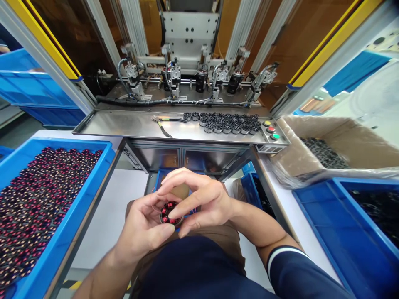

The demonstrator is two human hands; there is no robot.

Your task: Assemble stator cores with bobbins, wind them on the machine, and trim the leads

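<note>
Above my lap, my left hand [141,226] is closed round a small round motor stator [168,211] with red wire coils and a black core. The thumb presses on its near rim. A thin loose wire seems to stand out beside the left fingers. My right hand [202,203] curves over the same stator from the right, its index fingertip on the coils and its thumb by the lower right edge. Part of the stator is hidden under these fingers.
A steel ledge [124,124] ahead carries pliers [163,124], rows of stators [230,124] and push buttons [272,129]. Behind stands a winding machine [190,37]. A blue tray [107,149] of red-wound stators is left. A cardboard box [321,120] and blue bin [330,224] are right.
</note>
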